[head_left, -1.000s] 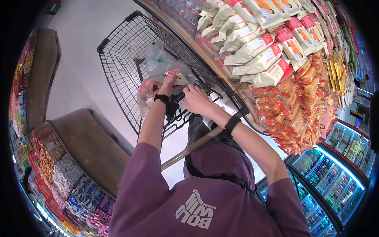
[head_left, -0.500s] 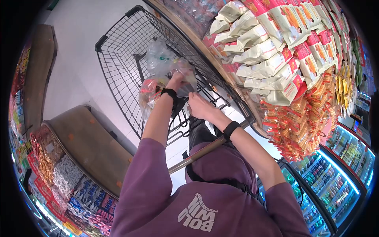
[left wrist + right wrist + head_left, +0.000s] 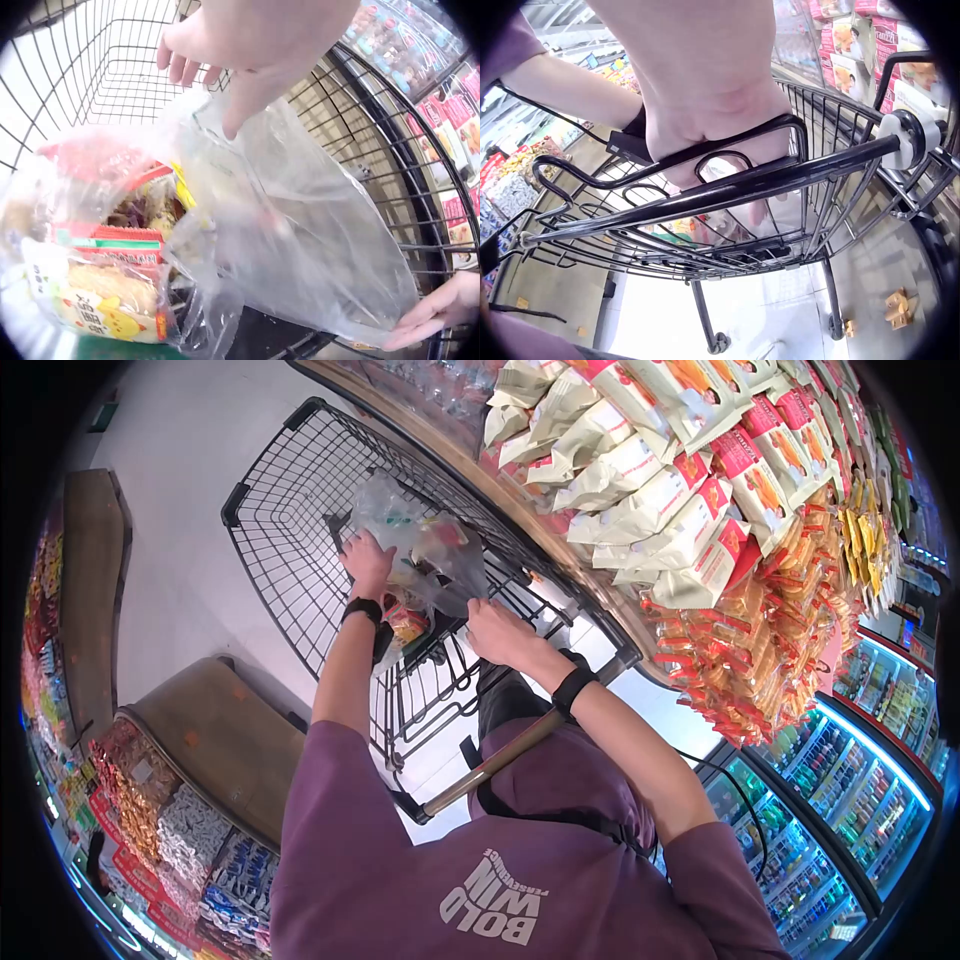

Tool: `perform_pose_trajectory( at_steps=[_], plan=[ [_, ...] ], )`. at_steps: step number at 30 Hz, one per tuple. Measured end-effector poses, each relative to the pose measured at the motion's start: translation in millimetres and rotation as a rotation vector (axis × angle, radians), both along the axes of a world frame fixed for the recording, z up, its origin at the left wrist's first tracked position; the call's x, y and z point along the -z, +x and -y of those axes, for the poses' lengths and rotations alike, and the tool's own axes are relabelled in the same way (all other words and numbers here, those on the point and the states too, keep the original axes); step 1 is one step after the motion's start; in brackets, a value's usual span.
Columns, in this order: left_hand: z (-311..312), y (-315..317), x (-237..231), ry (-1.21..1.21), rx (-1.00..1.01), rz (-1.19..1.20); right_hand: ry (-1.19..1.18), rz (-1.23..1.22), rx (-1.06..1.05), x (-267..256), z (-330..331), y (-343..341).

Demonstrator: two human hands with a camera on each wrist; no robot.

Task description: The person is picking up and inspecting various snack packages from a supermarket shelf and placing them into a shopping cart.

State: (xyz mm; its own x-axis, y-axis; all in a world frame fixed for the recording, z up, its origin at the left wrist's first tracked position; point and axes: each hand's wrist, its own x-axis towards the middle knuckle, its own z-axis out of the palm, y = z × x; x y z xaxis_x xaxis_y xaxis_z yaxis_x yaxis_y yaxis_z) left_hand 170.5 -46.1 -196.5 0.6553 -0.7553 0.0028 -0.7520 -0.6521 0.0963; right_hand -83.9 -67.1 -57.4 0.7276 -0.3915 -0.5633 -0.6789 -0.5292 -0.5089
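Observation:
My right hand (image 3: 500, 632) pinches the near edge of a clear plastic bag (image 3: 315, 232), which stretches out flat and wrinkled inside the cart. In the left wrist view the right fingers (image 3: 429, 319) grip the bag's corner. My left hand (image 3: 368, 562) is over the bag's far side, fingers loosely extended and thumb apart, with nothing held. To the left of this bag, a second clear bag (image 3: 90, 176) contains packaged snacks, among them a bread pack (image 3: 105, 296) with a yellow chick print.
The black wire shopping cart (image 3: 275, 550) surrounds the bags, its handle bar (image 3: 490, 765) close to my body. At right, a display is heaped with white-and-pink packs (image 3: 660, 500) and orange packs (image 3: 740, 650). A brown-sided shelf (image 3: 215, 745) stands left; drink fridges (image 3: 810, 830) are at lower right.
My left hand came out of the clear bag and moved left, its fingers now free. The right hand keeps hold of the bag's edge.

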Motion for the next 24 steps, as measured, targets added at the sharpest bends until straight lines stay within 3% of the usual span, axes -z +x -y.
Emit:
perform_pose_trajectory(
  at_steps=[3, 7, 10, 14, 17, 21, 24],
  plan=[
    [-3.2, 14.6, 1.8, 0.244, -0.034, -0.364, 0.019, 0.03, 0.04, -2.4, -0.3, -2.0],
    [-3.0, 9.0, -19.7, -0.103, 0.047, -0.553, -0.027, 0.075, 0.029, -5.6, 3.3, -4.4],
    [-4.4, -9.3, -40.6, -0.305, 0.139, -0.5, -0.129, 0.159, 0.022, -10.1, 2.3, -11.2],
    [-15.4, -18.1, -19.7, -0.254, 0.135, -0.417, -0.06, 0.113, 0.064, -15.9, 1.3, -18.2],
    [-21.6, -29.5, -30.2, -0.291, 0.133, -0.478, 0.017, 0.051, 0.031, -18.9, -2.4, -21.5],
    [-30.9, -37.2, -30.5, -0.493, 0.292, -0.394, -0.141, 0.339, -0.004, -32.4, -21.3, -46.6],
    [-32.7, -62.2, -71.5, -0.536, 0.326, -0.366, -0.169, 0.472, -0.039, -39.0, -29.0, -66.1]
  ],
)
